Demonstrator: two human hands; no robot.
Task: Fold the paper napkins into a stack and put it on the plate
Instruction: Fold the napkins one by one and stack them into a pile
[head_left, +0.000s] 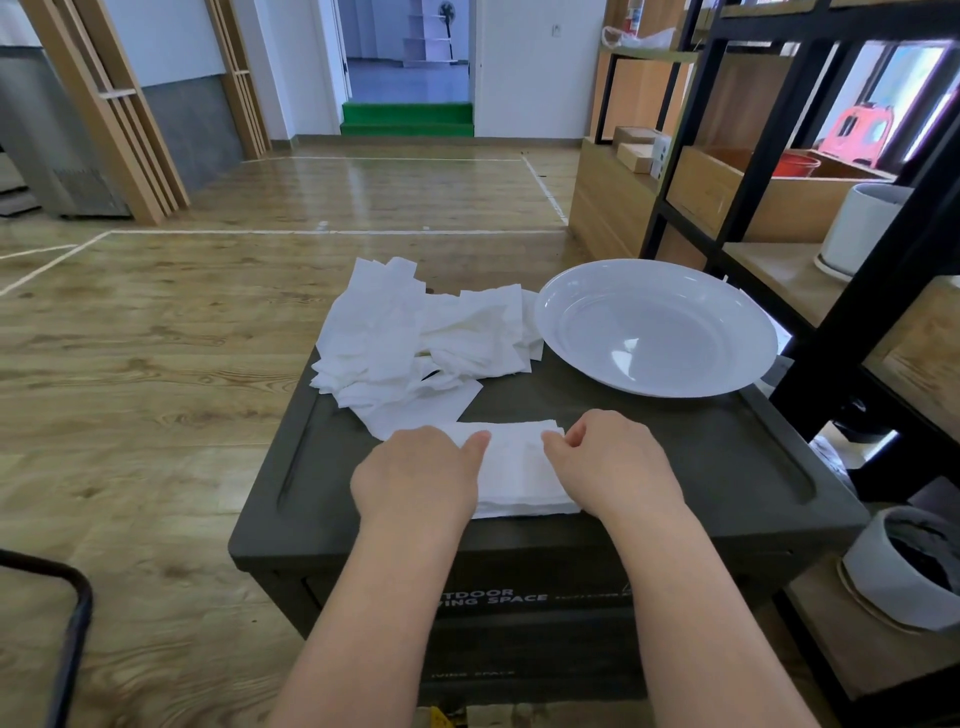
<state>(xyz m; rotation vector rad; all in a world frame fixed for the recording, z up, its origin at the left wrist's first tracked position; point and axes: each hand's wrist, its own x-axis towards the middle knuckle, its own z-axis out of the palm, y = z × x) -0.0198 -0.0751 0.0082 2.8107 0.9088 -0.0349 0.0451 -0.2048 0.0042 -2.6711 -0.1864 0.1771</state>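
Note:
A folded white napkin stack (519, 470) lies near the front edge of the dark box top (675, 452). My left hand (415, 473) rests on the stack's left side with its fingers curled over the paper. My right hand (608, 462) holds the stack's right edge with bent fingers. Behind the stack, a loose heap of unfolded white napkins (415, 338) covers the far left of the box. A large white plate (660, 327) with nothing on it stands at the far right.
A black metal shelf (810, 182) with wooden boards stands close on the right, holding a white cylindrical pot (862, 228) and boxes. A grey pot (914, 566) sits low at right. Wooden floor lies to the left and beyond.

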